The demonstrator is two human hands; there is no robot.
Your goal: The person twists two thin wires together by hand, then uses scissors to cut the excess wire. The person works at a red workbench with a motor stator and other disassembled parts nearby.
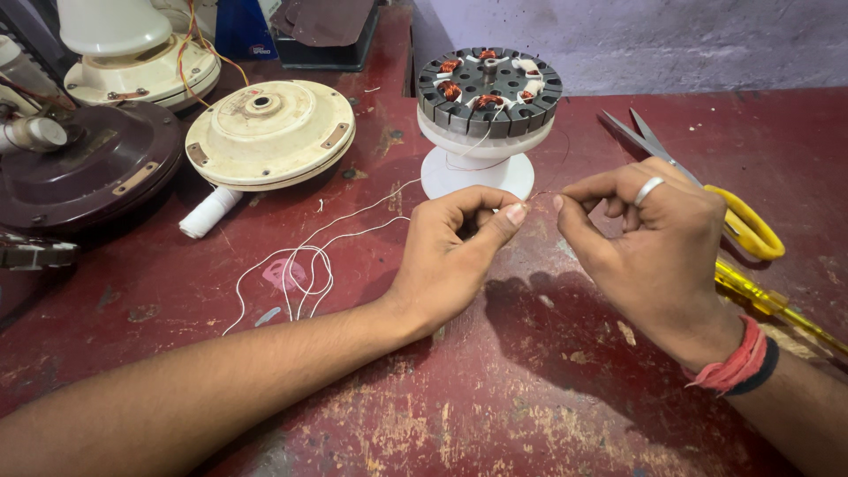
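Two hands (539,231) pinch seemingly thin wire (541,193) before stator (488,88), scissors (707,190) beside.

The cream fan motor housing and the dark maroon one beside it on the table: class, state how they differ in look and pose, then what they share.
The cream housing is pale and seen whole; the maroon housing is dark and cut off by the left edge. The cream housing lies nearer the white thread spool, with a central hole; the maroon housing bears a metal shaft. Both are round, with metal brackets, on the red table.
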